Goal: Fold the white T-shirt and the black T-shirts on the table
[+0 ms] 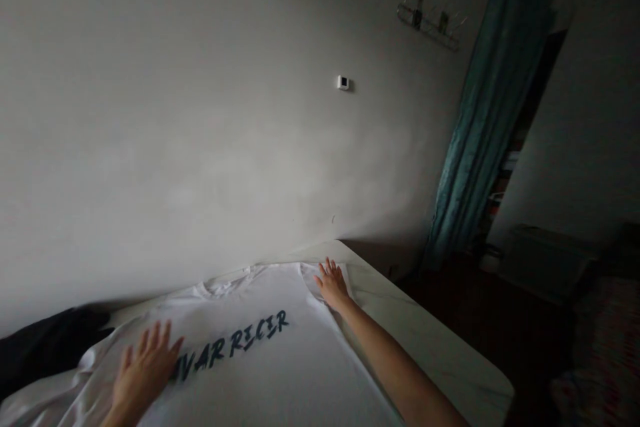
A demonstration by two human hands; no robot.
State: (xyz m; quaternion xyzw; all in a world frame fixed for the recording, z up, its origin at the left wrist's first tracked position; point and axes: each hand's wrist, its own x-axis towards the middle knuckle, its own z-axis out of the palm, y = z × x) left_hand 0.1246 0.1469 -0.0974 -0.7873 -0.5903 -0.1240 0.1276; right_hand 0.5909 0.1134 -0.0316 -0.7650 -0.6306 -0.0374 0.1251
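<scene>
A white T-shirt with dark lettering across its chest lies spread on a pale marbled table, its neckline toward the wall. My left hand, fingers spread, is over the left part of the shirt and covers the start of the lettering. Near the sleeve at the shirt's right side is my right hand, also flat with its fingers apart. Neither hand grips anything. The cloth at the lower left is wrinkled, while the chest part looks fairly smooth.
Dark cloth lies left of the shirt. A pale wall rises behind the table, with a small white device and a wire rack on it. A teal curtain hangs at the right. Patterned fabric shows lower right.
</scene>
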